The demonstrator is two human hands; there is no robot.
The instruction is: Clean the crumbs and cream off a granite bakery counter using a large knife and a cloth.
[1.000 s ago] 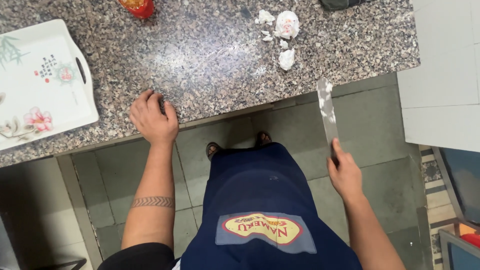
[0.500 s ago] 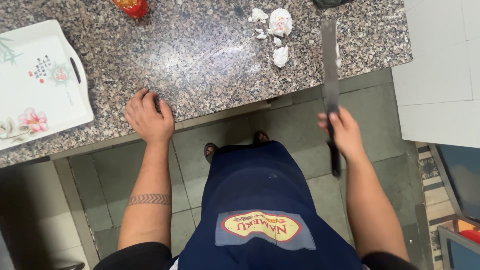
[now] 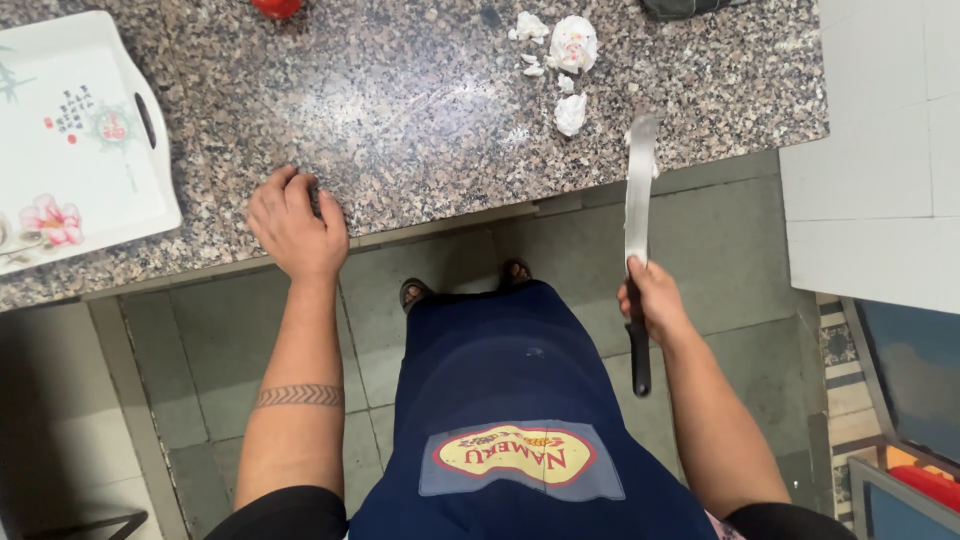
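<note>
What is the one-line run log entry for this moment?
left hand: flat on speckled granite counter | right hand: grips long black-handled knife

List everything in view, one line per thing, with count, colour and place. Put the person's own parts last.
countertop: one, speckled grey-brown granite, across the top.
tray: one, white with flower prints and a handle slot, on the counter at far left.
white scraps: several, white, on the counter at upper right.
red thing: one, red, cut off by the top edge.
knife: one, silver blade and black handle, held with its tip at the counter edge.
floor tiles: grey-green, below the counter.
apron: one, dark blue with a yellow and red badge.
left hand: resting on the counter edge.
right hand: gripping the knife.
</note>
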